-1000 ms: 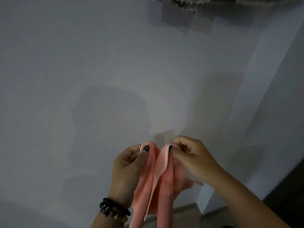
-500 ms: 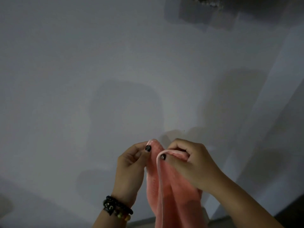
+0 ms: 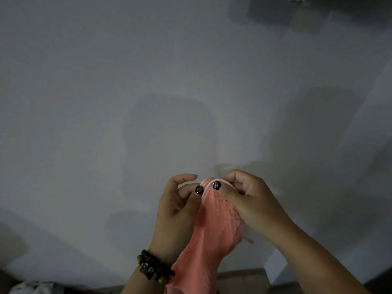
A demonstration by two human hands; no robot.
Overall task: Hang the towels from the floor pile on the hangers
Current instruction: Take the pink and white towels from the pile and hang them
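**A:** What's at the far left of the scene?

**B:** A plain grey-white painted wall fills most of the view, dimly lit. In the bottom left corner sits a pale crumpled heap of cloth; it may be part of the floor pile, but it is too dark and cut off to be sure.

**A:** And moving toward the middle?

**B:** The left hand rises from below, with a dark beaded bracelet on its wrist. Its grip is a pinch: thumb pressed against the top edge of a salmon-pink waffle-textured towel, forefinger arched above it, the other fingers curled.

**A:** Where is the towel?

**B:** Held up in the air in front of the wall, between both hands, hanging down out of frame. It touches no hanger.

**A:** And to the right?

**B:** The right hand pinches the same top edge just beside the left thumb, fingers curled over the hem. The two thumbs nearly meet. I judge the hands are bunching or locating the hem, to get an edge ready for hanging.

**A:** Any containers or hangers?

**B:** No containers. A dark fringed shape at the top edge, casting a shadow, is unclear.
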